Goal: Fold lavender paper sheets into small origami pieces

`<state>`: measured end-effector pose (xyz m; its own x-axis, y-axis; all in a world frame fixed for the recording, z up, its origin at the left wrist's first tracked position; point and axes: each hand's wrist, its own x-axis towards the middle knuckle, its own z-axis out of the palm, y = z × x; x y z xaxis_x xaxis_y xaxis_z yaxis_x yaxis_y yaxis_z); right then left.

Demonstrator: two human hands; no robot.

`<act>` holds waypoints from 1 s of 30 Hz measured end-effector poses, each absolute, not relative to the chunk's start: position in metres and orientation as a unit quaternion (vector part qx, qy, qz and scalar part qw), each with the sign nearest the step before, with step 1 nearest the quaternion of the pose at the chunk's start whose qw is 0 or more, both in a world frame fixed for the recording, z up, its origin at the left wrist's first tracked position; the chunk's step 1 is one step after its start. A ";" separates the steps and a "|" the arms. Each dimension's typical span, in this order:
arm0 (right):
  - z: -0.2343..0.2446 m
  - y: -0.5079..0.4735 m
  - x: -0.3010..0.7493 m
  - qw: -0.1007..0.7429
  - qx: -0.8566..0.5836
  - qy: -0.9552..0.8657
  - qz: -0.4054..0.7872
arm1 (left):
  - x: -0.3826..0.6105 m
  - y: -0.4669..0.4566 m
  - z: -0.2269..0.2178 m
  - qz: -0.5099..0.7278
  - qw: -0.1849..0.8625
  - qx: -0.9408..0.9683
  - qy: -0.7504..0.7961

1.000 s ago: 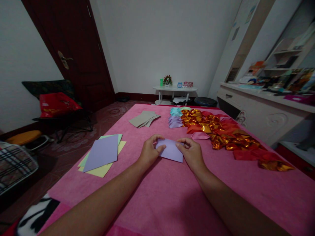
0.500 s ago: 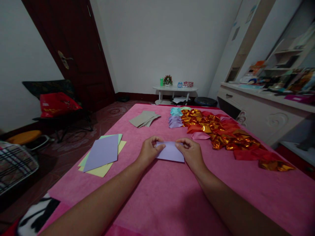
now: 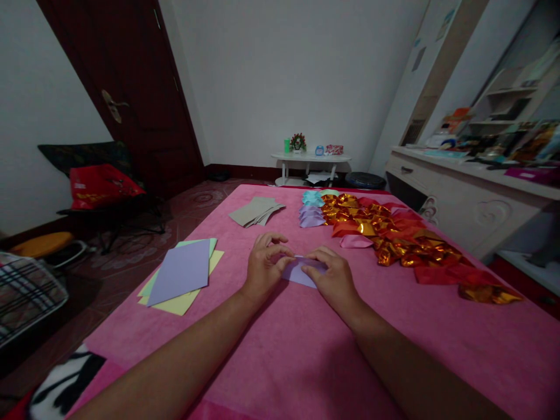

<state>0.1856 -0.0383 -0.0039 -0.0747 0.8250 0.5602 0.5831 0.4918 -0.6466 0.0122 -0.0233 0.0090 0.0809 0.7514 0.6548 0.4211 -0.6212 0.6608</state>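
The left hand [image 3: 268, 265] and right hand [image 3: 333, 273] each pinch 1 end of the lilac paper [image 3: 301, 276] between them, which seems only partly folded. Beside the left hand, flat coloured sheets [image 3: 181, 273] look unworked; beyond the right hand, folded foil-and-paper pieces [image 3: 387, 252] look finished, and grey cards [image 3: 256, 211] lie fanned ahead of the left hand. Fingers hide the paper's ends, its creases are unclear, and the pieces overlap too much to count.
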 end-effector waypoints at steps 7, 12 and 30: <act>0.004 -0.039 0.196 0.509 -0.425 -0.745 0.074 | -0.002 -0.028 0.016 0.440 0.090 0.842 0.299; 0.007 -0.055 0.206 0.415 -0.379 -0.825 0.057 | -0.015 -0.043 0.017 0.308 0.070 0.929 0.194; -0.008 -0.106 0.229 0.328 -0.360 -0.869 0.086 | -0.041 -0.062 0.008 0.195 0.199 0.931 0.238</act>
